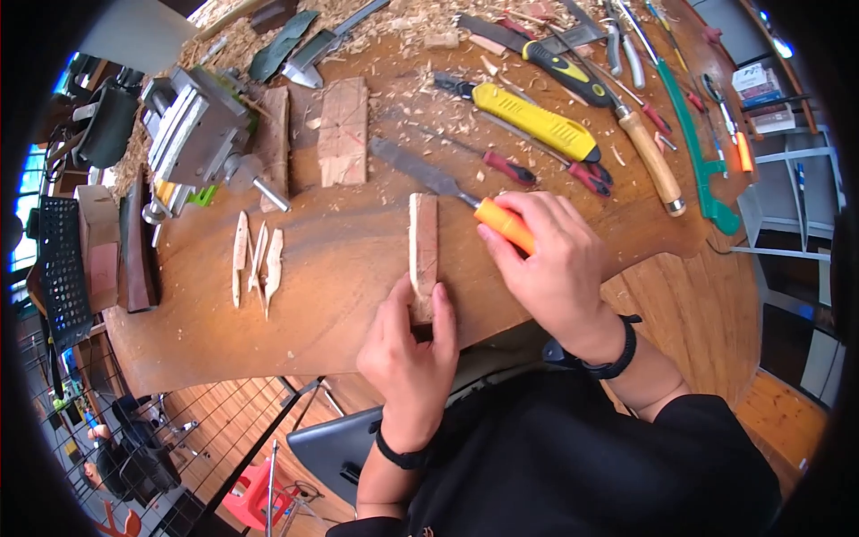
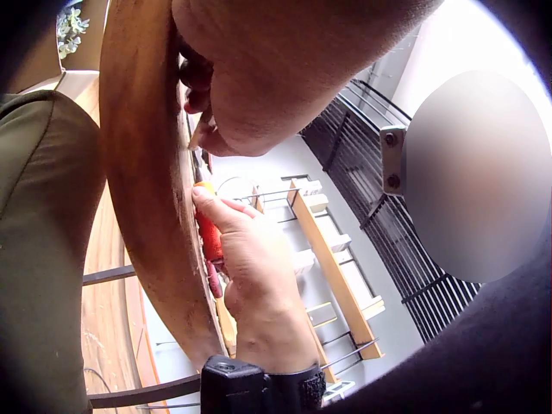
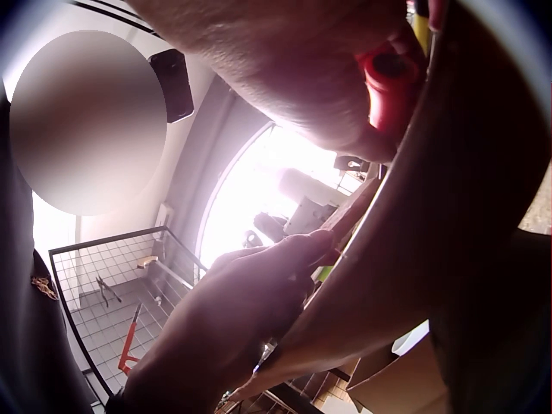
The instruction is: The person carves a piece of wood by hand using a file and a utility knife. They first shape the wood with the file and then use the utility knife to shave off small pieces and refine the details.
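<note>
My left hand (image 1: 403, 349) grips the near end of a narrow wood block (image 1: 425, 242) between thumb and fingers, near the table's front edge. The block points away from me, with a pale strip along its left side. My right hand (image 1: 559, 255) holds a flat file (image 1: 416, 167) by its orange handle (image 1: 506, 224). The grey blade points to the far left, above and beyond the block's far end. In the left wrist view, the right hand (image 2: 259, 267) appears below the table edge's curve, thumb along the handle. The right wrist view shows the left hand (image 3: 250, 302) at the block.
Several carved wood pieces (image 1: 255, 264) lie left of the block. Behind them stands a metal vise (image 1: 201, 130), with a flat board (image 1: 343, 130) to its right. A yellow utility knife (image 1: 537, 121), wooden-handled tool (image 1: 649, 157) and green saw (image 1: 689, 134) lie at right, among shavings.
</note>
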A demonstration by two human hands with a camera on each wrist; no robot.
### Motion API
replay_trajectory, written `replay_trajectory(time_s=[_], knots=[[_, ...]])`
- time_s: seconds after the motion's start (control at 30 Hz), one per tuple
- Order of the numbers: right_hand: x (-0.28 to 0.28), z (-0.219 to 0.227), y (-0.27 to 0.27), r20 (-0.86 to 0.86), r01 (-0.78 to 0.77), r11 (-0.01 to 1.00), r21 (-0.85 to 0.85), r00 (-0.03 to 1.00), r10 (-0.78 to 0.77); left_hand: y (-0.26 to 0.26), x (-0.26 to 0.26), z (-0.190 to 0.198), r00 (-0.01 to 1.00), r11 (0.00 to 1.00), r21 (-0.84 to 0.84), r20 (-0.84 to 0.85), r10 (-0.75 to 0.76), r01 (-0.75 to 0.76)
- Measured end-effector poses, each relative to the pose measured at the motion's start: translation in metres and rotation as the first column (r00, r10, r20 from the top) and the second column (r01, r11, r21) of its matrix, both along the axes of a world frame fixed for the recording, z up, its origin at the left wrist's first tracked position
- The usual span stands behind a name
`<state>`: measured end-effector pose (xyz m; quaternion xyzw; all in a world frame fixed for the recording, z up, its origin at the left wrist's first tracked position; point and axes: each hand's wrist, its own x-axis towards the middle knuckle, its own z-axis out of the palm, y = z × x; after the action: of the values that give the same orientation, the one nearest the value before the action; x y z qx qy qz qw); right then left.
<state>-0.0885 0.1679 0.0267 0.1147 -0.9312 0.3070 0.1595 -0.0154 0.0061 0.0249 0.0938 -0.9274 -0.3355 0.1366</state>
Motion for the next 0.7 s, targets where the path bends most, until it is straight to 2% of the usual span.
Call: replay_trajectory(time_s=[0.07, 0.23, 0.3, 0.4, 0.47, 0.57, 0.7], knots=[[-0.002, 0.000, 0.000, -0.009, -0.038, 0.999, 0.017, 0.999, 0.038, 0.002, -0.001, -0.002, 0.999, 0.998, 0.049, -0.024, 0.033, -0.031], [-0.010, 0.007, 0.005, 0.025, -0.079, 0.997, -0.013, 0.996, 0.080, 0.001, -0.004, -0.006, 0.999, 0.999, 0.009, -0.032, 0.038, -0.038], [-0.024, 0.014, 0.013, -0.036, -0.029, 0.999, -0.036, 0.999, 0.028, -0.001, -0.002, -0.008, 0.999, 0.999, -0.019, -0.040, 0.032, -0.033], [-0.054, 0.021, 0.025, -0.071, 0.067, 0.989, 0.135, 0.996, -0.058, -0.001, -0.002, -0.010, 0.997, 0.999, -0.041, -0.077, 0.003, -0.006], [-0.070, 0.017, 0.032, -0.112, 0.050, 0.966, 0.252, 0.993, -0.022, -0.001, -0.002, -0.012, 0.995, 0.999, -0.034, -0.100, -0.005, 0.002], [-0.082, 0.019, 0.035, -0.066, 0.026, 0.947, 0.319, 0.998, -0.005, -0.002, -0.002, -0.012, 0.995, 0.999, -0.035, -0.102, -0.007, 0.004], [-0.080, 0.020, 0.033, -0.116, 0.019, 0.937, 0.348, 0.993, 0.023, -0.002, -0.001, -0.012, 0.995, 0.999, -0.036, -0.095, -0.002, -0.001]])
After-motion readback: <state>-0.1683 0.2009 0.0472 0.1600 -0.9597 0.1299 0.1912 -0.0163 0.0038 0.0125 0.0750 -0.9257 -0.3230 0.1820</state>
